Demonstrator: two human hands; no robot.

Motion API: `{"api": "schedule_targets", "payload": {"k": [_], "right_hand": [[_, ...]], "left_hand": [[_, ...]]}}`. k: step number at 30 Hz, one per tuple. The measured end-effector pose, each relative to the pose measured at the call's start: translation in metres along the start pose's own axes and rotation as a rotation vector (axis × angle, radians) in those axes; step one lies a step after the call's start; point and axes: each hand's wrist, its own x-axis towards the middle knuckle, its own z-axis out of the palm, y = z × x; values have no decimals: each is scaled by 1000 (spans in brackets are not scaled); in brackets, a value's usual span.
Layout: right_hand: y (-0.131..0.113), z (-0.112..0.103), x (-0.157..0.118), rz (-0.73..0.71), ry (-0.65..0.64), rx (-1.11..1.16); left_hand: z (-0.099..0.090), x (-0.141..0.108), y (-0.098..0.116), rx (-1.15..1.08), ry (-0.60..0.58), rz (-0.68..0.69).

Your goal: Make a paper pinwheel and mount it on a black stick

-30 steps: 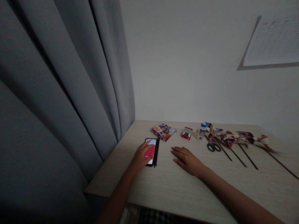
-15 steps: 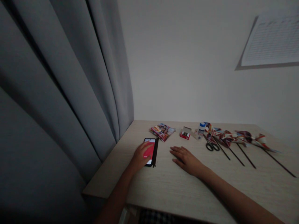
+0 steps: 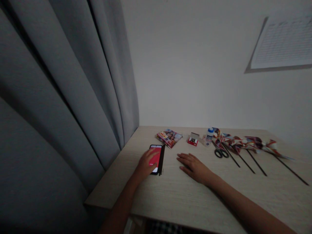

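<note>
A smartphone (image 3: 158,159) with a red and white lit screen lies on the table, and my left hand (image 3: 145,162) rests over its left side with the fingers apart. Along the phone's right edge run dark thin sticks (image 3: 162,160). To the right, my right hand (image 3: 193,165) lies flat on the tabletop, fingers stretched out, holding nothing. Beyond the phone is a stack of colourful printed paper squares (image 3: 169,137). A small red box (image 3: 193,140) with its flap up stands behind my right hand.
On the right are a blue-capped glue bottle (image 3: 209,136), black-handled scissors (image 3: 221,153) and several paper pinwheels (image 3: 253,143) on dark sticks. A grey curtain (image 3: 73,81) hangs along the table's left side. The wall is behind the table (image 3: 156,198), with a printed sheet (image 3: 282,44) on it.
</note>
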Motion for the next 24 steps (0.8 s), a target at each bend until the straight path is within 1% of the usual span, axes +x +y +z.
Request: {"api": "schedule_targets", "payload": {"k": [12, 24], "right_hand": [[-2, -3, 0, 5, -21, 6], [2, -1, 1, 20, -46, 20]], "left_hand": [[-1, 0, 2, 14, 8, 15], [2, 1, -1, 53, -9, 27]]}}
